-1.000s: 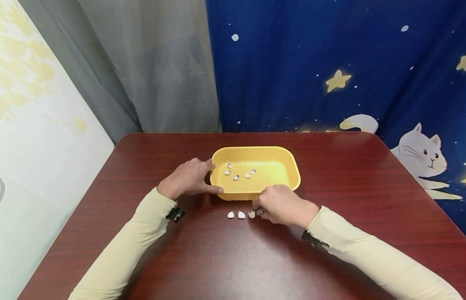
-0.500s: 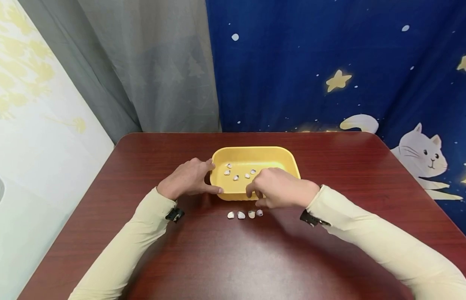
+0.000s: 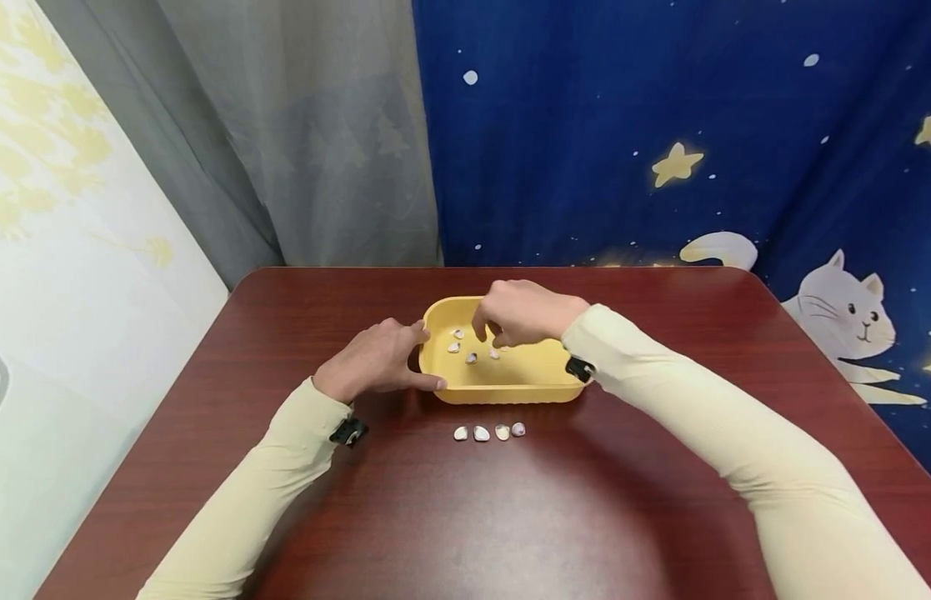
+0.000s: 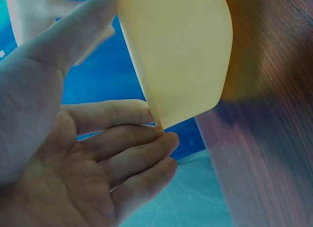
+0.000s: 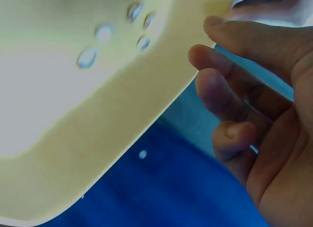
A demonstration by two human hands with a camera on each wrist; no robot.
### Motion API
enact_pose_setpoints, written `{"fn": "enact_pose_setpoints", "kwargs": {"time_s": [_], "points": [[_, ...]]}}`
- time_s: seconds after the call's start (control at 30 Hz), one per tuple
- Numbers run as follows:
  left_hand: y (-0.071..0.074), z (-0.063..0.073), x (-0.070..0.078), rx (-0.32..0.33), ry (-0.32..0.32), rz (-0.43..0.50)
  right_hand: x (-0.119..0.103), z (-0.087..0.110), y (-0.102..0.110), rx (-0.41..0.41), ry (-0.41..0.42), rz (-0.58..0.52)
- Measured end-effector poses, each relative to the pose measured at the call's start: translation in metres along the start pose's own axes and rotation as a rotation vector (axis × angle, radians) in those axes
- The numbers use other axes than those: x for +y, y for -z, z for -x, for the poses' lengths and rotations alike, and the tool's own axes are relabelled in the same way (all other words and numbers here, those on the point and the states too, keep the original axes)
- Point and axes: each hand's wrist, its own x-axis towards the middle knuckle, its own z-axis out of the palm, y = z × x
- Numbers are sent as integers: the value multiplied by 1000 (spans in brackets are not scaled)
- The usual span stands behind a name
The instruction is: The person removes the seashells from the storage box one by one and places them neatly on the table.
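Note:
A yellow plastic tub (image 3: 510, 395) stands on the table with several small white shells (image 3: 471, 358) on its floor. My left hand (image 3: 377, 357) spans the tub's left end; its thumb and fairly straight fingers touch the rim, as the left wrist view shows. Over the tub reaches my right hand (image 3: 525, 313), fingers loosely bent and pointing down above the shells. Thumb and fingertips are apart with nothing between them in the right wrist view, where the shells (image 5: 88, 57) lie in a loose group. In front of the tub, several more shells (image 3: 481, 433) form a short row.
The dark red-brown table (image 3: 360, 517) carries the tub near its middle. Behind it hang a grey curtain (image 3: 337, 150) and a blue curtain (image 3: 555, 150) with stars and a cat. A white patterned panel (image 3: 60, 275) is on the left.
My right hand has left the row of shells, uncovering its right end, and moved away from me over the tub. The left hand has stayed at the rim.

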Motion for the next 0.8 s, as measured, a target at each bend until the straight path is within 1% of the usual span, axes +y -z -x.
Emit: {"fn": "enact_pose_setpoints", "kwargs": {"time_s": [0.2,0.33,0.43,0.6,0.8], "points": [[-1,0,-1,6,-10,-2,11,-33,-5,-50,-44,53],[-1,-2,-1,3,-11,-1,11,-53,-15,-45,-58,87],[-1,-3,-1,-9,3,-4,9,-65,-23,-31,-73,122],[0,-3,0,-18,12,0,5,-77,-32,-27,-129,149],[2,-3,1,-37,14,-8,6,-82,-42,3,-177,136]]}}
